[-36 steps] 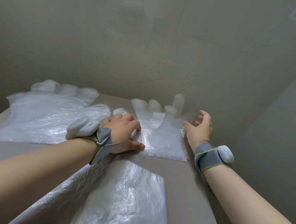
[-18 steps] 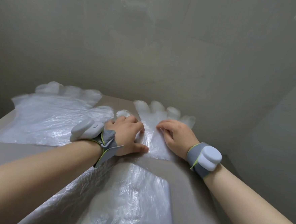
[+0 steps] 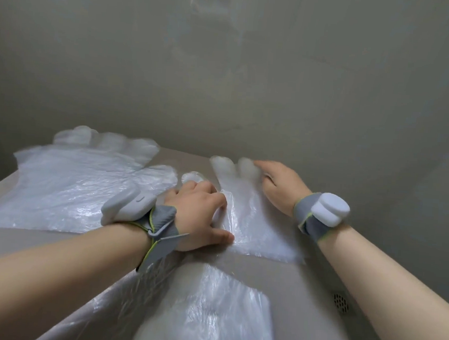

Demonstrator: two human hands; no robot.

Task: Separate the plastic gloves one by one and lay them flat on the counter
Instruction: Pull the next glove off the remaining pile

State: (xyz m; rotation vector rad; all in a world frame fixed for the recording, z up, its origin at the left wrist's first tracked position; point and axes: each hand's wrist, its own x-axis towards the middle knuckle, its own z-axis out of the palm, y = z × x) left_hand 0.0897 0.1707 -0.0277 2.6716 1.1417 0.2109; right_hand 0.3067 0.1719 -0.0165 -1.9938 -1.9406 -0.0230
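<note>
While the left hand (image 3: 199,216) and right hand (image 3: 280,189) press flat, grasping nothing, the centre glove (image 3: 251,224) lies beneath them, fingertips near the wall (image 3: 224,77); bare counter (image 3: 302,289) shows at lower right.

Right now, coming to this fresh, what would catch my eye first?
Both the left hand and the right hand press a clear plastic glove on the counter, the right at its finger end. A white device on a grey strap sits on each wrist. A second glove lies flat at far left, and more crinkled plastic lies nearest the camera.
</note>
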